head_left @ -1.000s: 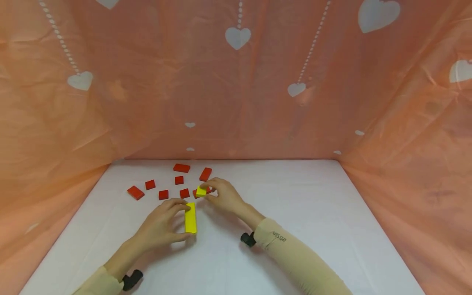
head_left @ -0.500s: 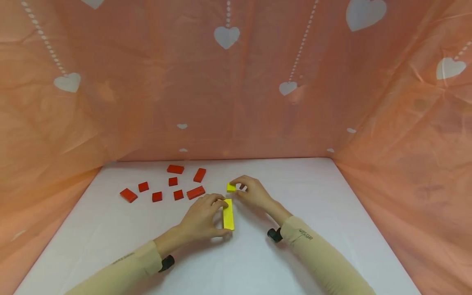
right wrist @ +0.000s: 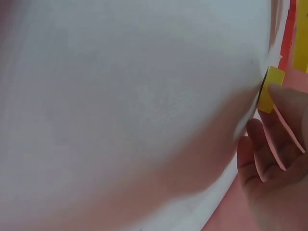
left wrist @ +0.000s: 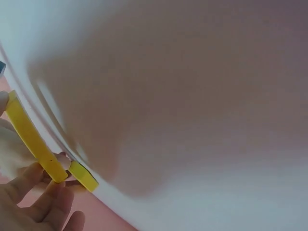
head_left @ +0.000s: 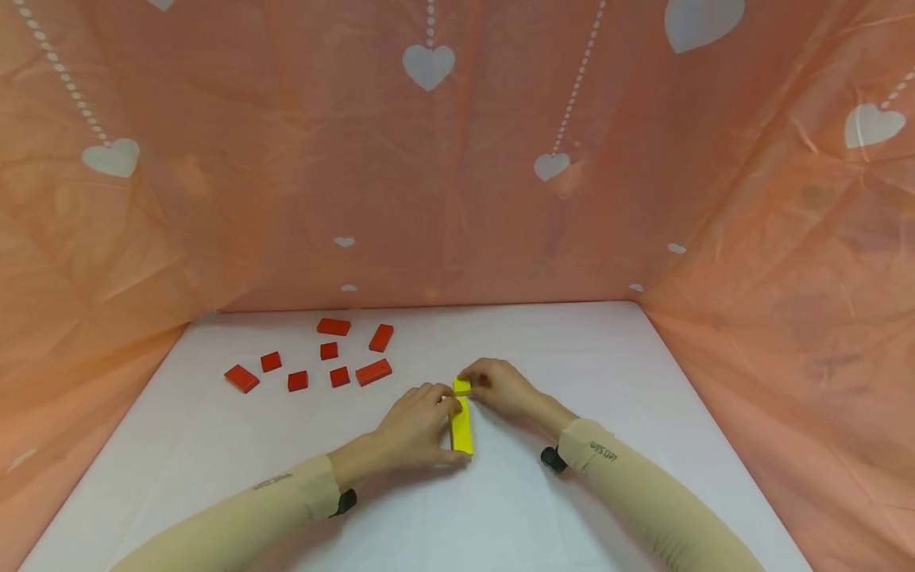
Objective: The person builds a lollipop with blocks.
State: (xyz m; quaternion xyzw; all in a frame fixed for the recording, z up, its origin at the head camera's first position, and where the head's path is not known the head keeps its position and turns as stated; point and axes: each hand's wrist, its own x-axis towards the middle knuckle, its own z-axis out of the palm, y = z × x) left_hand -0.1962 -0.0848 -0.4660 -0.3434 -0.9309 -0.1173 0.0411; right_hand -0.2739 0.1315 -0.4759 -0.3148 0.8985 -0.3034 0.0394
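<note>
Left fingers [left wrist: 30, 179] grip a yellow bar [head_left: 462, 429] pointing lengthwise forward; right fingers [right wrist: 279, 137] pinch a yellow block [head_left: 461, 386].

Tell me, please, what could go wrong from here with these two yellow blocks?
The left hand grips the long yellow block by its ends and could get in the way if the small yellow block is pushed against the far end. The right hand pinches the small yellow block, which could slip or twist. Pulling away leftward, the left hand might bump the nearest red block.
</note>
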